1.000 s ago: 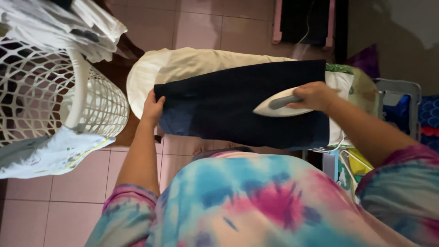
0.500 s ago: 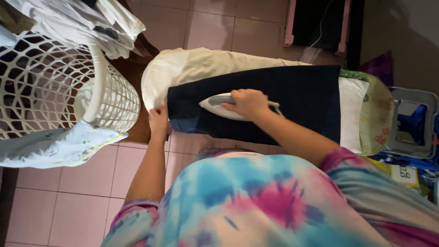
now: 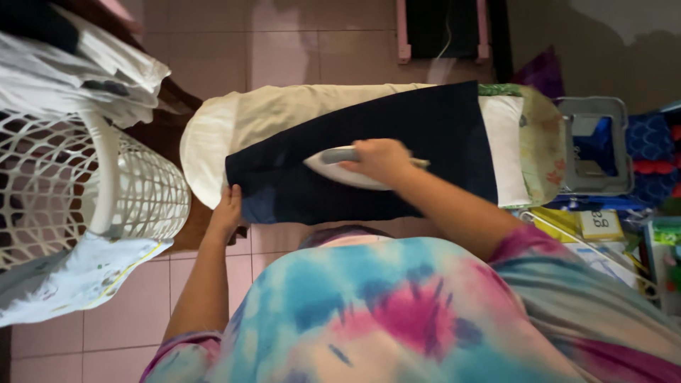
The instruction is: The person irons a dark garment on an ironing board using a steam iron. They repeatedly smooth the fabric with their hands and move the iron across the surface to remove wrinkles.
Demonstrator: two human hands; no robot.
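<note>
A dark navy garment (image 3: 425,135) lies flat along a cream-covered ironing board (image 3: 213,135). My right hand (image 3: 379,159) grips the handle of a white iron (image 3: 333,164), which rests on the left part of the garment with its tip pointing left. My left hand (image 3: 227,213) pinches the garment's near left corner at the board's edge and holds the cloth taut. The front of my tie-dye shirt (image 3: 397,305) fills the lower part of the view.
A white lattice laundry basket (image 3: 92,191) with pale clothes draped on it stands at left on the pink tiled floor (image 3: 106,319). A grey plastic bin (image 3: 592,145) and coloured clutter sit at right, past the board's end. A dark doorway (image 3: 443,28) is at the top.
My right hand has slid the iron leftward along the garment, from its right part towards the left end. My left hand has stayed on the near left corner.
</note>
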